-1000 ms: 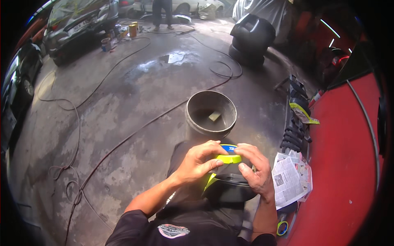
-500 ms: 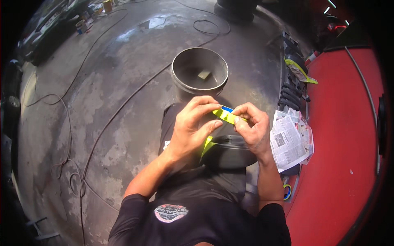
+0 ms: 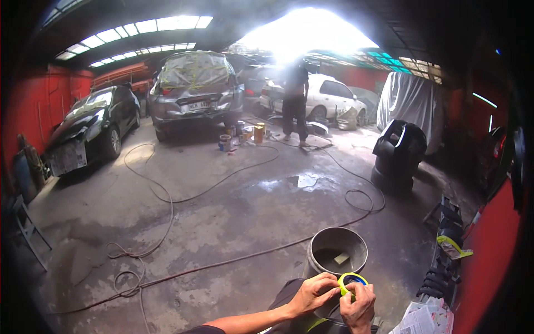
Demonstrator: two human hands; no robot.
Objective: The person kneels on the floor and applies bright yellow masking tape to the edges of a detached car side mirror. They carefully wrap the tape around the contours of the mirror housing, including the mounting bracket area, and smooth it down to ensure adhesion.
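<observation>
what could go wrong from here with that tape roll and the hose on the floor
The neon-yellow ring-shaped tape roll sits in the fingers of the left hand and right hand, close to the dark round bucket; if that grip slips, it might drop in.

The long dark hose lies looped across the grey concrete floor, so it could trip someone, perhaps the dark-clothed person standing beyond.

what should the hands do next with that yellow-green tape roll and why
Probably steady the tape roll with the right hand while the left hand feels for the tape's end: both hands are at the roll, and I can make out no loose strip coming off it.
</observation>
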